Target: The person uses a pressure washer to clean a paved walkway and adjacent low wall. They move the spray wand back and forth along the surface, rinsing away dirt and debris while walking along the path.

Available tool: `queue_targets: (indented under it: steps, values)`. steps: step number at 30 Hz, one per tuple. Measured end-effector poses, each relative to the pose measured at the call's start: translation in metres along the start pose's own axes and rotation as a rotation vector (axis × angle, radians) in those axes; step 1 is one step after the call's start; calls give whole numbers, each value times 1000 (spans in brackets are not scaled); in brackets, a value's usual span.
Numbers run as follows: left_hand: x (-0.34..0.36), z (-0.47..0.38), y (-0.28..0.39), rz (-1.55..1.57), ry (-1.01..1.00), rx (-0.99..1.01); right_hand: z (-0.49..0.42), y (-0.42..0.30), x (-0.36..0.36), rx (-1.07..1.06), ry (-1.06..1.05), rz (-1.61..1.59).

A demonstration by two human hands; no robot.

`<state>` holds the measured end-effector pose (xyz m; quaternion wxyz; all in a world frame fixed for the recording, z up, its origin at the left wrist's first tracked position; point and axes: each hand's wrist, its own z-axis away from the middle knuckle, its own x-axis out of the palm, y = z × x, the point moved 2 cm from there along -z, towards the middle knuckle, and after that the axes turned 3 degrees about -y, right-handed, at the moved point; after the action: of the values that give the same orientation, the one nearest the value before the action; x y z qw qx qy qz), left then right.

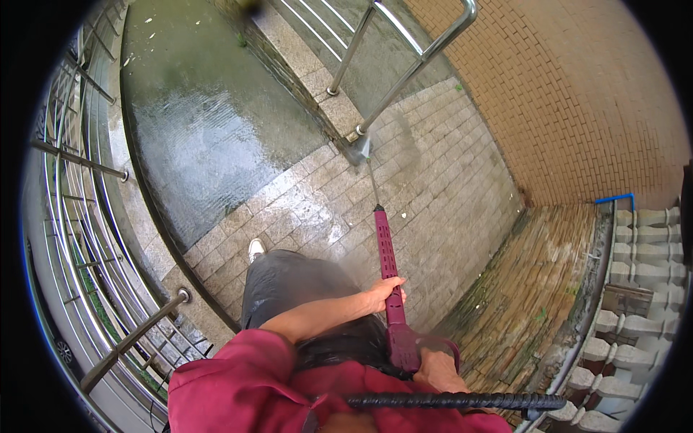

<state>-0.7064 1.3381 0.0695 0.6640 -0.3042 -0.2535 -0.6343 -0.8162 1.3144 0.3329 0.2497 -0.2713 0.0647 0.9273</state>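
A dark red pressure washer gun (387, 254) points away from me, its thin metal lance (374, 184) angled down toward the paving. My left hand (386, 293) wraps around the slotted barrel at mid-length. Farther back, my right hand (436, 368) grips the rear handle inside its loop guard; whether a finger presses the trigger is hidden. From the nozzle a white fan of water (365, 145) strikes the corner of the stone curb (341, 119), just below the base of a steel railing post (360, 129). Wet stone pavers (308, 211) lie around that spot.
Steel handrails (400, 81) rise from the curb ahead. A wet ramp (216, 124) slopes away, with curved railings (81, 216) at left. On the right stand a tiled wall (563, 103), a stone wall (530, 303) and a balustrade (633, 319). A black spiral-wrapped bar (455, 400) crosses my chest.
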Motion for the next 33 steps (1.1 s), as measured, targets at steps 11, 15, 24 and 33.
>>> queue_targets:
  steps: [11,15,24,33]
  values:
    - [-14,0,7,59,-14,-23,-10,-4,-14,-13,-64,69]
    - [3,-1,9,-19,-65,-91,-2,-14,-10,76,-102,48]
    - [-34,43,42,147,155,136,-29,-35,-13,-55,-67,108]
    - [-72,58,159,118,67,346,-119,-92,-20,-223,159,143]
